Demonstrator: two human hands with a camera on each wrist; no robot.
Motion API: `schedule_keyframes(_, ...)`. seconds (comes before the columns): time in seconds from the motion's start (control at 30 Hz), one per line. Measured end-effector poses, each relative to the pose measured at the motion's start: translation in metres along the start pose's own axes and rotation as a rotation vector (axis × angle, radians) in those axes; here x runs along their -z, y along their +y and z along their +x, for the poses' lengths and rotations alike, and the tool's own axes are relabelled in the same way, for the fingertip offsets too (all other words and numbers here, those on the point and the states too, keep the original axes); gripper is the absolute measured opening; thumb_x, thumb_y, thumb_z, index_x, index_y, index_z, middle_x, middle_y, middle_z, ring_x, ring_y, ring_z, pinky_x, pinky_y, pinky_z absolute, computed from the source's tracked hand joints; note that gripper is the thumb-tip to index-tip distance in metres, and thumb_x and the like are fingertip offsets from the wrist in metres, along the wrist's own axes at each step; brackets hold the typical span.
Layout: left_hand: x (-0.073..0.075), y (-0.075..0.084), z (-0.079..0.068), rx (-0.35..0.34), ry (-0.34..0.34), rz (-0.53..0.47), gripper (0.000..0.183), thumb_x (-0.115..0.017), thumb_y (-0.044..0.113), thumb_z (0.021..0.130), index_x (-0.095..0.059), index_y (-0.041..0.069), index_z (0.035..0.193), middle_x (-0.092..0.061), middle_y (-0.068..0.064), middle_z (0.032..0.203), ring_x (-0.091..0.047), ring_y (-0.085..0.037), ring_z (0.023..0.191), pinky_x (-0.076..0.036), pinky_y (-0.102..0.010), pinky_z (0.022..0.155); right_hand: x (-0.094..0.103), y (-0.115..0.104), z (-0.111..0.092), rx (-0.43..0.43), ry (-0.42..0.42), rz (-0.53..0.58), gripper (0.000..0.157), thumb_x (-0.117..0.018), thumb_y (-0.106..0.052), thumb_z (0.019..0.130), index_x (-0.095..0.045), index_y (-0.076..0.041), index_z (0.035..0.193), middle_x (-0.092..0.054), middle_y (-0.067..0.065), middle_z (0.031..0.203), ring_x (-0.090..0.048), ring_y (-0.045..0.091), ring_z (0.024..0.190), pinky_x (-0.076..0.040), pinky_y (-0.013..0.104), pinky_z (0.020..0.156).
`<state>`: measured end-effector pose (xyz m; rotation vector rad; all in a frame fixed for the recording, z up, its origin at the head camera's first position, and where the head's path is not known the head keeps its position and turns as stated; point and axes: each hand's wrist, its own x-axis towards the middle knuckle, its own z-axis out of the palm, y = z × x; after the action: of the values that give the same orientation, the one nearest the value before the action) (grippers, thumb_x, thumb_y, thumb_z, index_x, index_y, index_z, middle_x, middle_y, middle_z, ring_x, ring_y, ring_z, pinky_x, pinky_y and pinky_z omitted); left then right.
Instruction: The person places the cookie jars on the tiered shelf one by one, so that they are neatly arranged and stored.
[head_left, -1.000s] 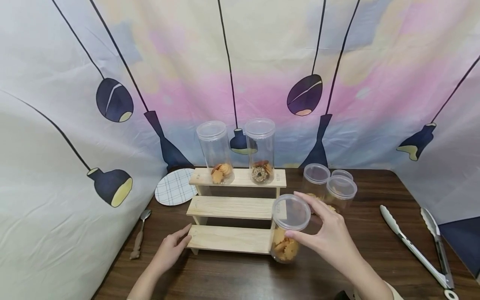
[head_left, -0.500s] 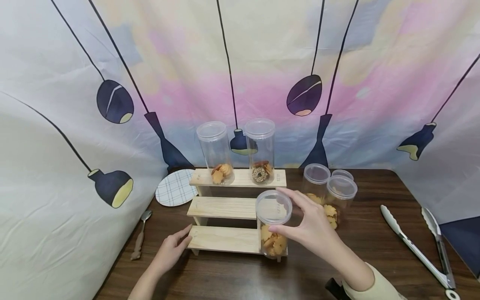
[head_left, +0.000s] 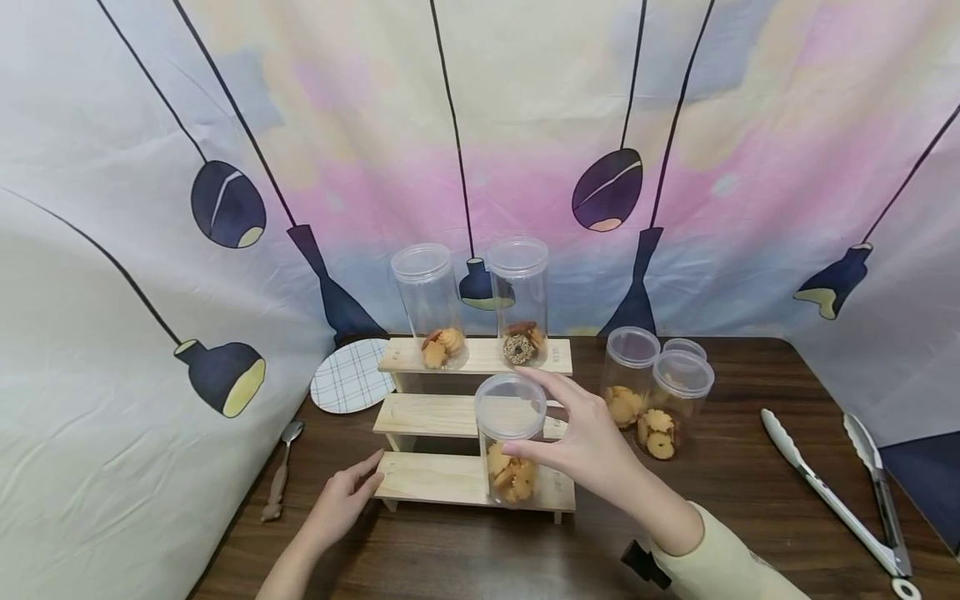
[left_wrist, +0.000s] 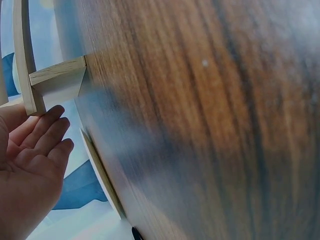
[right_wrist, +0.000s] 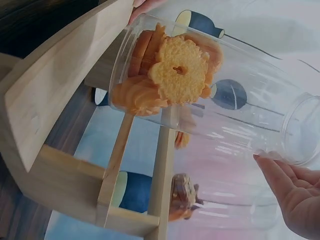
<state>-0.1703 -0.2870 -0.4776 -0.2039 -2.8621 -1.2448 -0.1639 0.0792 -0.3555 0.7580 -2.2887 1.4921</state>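
My right hand point(head_left: 592, 433) grips a clear lidded jar point(right_wrist: 250, 95) of cookies point(right_wrist: 177, 70) near its lid, thumb on the near side. The jar stands nearly upright over the lowest step of a three-tier wooden rack point(head_left: 431, 477); whether its base touches the board I cannot tell. My left hand point(head_left: 341, 504) holds the left end of that lowest step, and in the left wrist view the board's end sits between the thumb side and the other fingers point(left_wrist: 52, 132). On the top step stand two more cookie jars, a left jar point(head_left: 425, 292) and a right jar point(head_left: 521, 287).
Several lidded cookie jars point(head_left: 632, 375) cluster right of the rack on the dark wooden table point(head_left: 720, 517). Spread tongs point(head_left: 832, 500) lie at the far right. A spoon point(head_left: 279, 475) lies at the left, near a checked oval board point(head_left: 348, 379). Printed cloth point(head_left: 712, 275) backs the table.
My right hand has carried the cookie jar leftward, from the right end of the rack to over the right part of the lowest step. My left hand has kept its place.
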Motion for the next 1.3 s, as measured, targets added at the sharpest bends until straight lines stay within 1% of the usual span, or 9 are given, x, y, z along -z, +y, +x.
schedule_keyframes(0.1,0.0,0.0,0.0,-0.002,0.002,0.004,0.046,-0.057,0.023,0.099,-0.051,-0.003,0.136,-0.051,-0.019,0.135,-0.047,-0.035,0.125,-0.037,-0.051,0.101,-0.004,-0.003,0.004,0.012,-0.01,0.03,0.08,-0.089,-0.034,0.068,-0.05,-0.035,0.137,-0.055,-0.012,0.129,-0.052,0.009,0.117,-0.05,0.026,0.088)
schedule_keyframes(0.27,0.0,0.0,0.0,0.0,0.004,0.007,0.046,-0.057,0.023,0.099,-0.051,-0.003,0.137,-0.052,-0.019,0.135,-0.047,-0.035,0.124,-0.038,-0.052,0.101,-0.012,-0.008,0.013,0.049,-0.008,0.052,0.079,-0.087,-0.041,0.069,-0.051,-0.03,0.138,-0.055,-0.009,0.13,-0.052,0.011,0.118,-0.05,0.028,0.089)
schedule_keyframes(0.5,0.0,0.0,0.001,-0.008,0.003,0.007,0.046,-0.057,0.023,0.099,-0.052,-0.003,0.136,-0.052,-0.018,0.135,-0.048,-0.033,0.124,-0.038,-0.051,0.101,-0.026,-0.012,0.023,0.069,-0.013,0.055,0.079,-0.085,-0.046,0.068,-0.051,-0.03,0.137,-0.054,-0.011,0.131,-0.052,0.009,0.117,-0.049,0.026,0.089)
schedule_keyframes(0.63,0.0,-0.001,0.0,-0.007,0.002,0.007,0.046,-0.057,0.024,0.099,-0.052,-0.002,0.136,-0.052,-0.018,0.135,-0.048,-0.033,0.123,-0.038,-0.051,0.1,-0.033,-0.014,0.03,0.08,-0.018,0.038,0.078,-0.083,-0.049,0.07,-0.051,-0.031,0.138,-0.054,-0.012,0.132,-0.05,0.01,0.12,-0.048,0.03,0.092)
schedule_keyframes(0.77,0.0,-0.001,0.0,-0.005,0.002,0.006,0.046,-0.056,0.025,0.099,-0.052,-0.002,0.137,-0.052,-0.018,0.135,-0.048,-0.034,0.124,-0.038,-0.051,0.101,-0.039,-0.016,0.039,0.094,-0.009,0.071,0.076,-0.084,-0.045,0.07,-0.052,-0.031,0.137,-0.053,-0.012,0.132,-0.052,0.008,0.118,-0.049,0.028,0.09)
schedule_keyframes(0.87,0.0,-0.001,0.001,-0.003,-0.001,0.002,0.046,-0.056,0.025,0.099,-0.051,-0.002,0.137,-0.052,-0.018,0.135,-0.048,-0.034,0.124,-0.038,-0.052,0.101,-0.045,-0.017,0.045,0.093,-0.003,0.137,0.076,-0.086,-0.04,0.07,-0.053,-0.029,0.136,-0.053,-0.009,0.131,-0.056,0.007,0.112,-0.05,0.024,0.086)
schedule_keyframes(0.97,0.001,0.0,0.0,-0.003,-0.001,0.002,0.046,-0.056,0.023,0.099,-0.051,-0.002,0.137,-0.052,-0.018,0.135,-0.048,-0.034,0.124,-0.038,-0.051,0.101,-0.051,-0.018,0.05,0.096,0.003,0.148,0.077,-0.087,-0.04,0.069,-0.052,-0.03,0.137,-0.053,-0.009,0.13,-0.057,0.008,0.11,-0.05,0.023,0.086)
schedule_keyframes(1.07,0.001,0.0,0.0,-0.008,0.001,0.007,0.045,-0.056,0.023,0.099,-0.051,-0.002,0.137,-0.052,-0.018,0.134,-0.048,-0.034,0.123,-0.038,-0.051,0.1,-0.055,-0.019,0.055,0.109,0.004,0.144,0.077,-0.086,-0.041,0.069,-0.052,-0.03,0.137,-0.054,-0.009,0.13,-0.055,0.01,0.113,-0.05,0.023,0.085)
schedule_keyframes(1.3,0.0,0.0,-0.001,-0.015,0.007,0.011,0.044,-0.057,0.021,0.099,-0.052,-0.003,0.136,-0.053,-0.019,0.134,-0.048,-0.032,0.123,-0.039,-0.051,0.1,-0.062,-0.018,0.068,0.154,0.008,0.087,0.079,-0.083,-0.045,0.072,-0.053,-0.014,0.138,-0.057,-0.002,0.127,-0.055,0.014,0.113,-0.05,0.021,0.083)
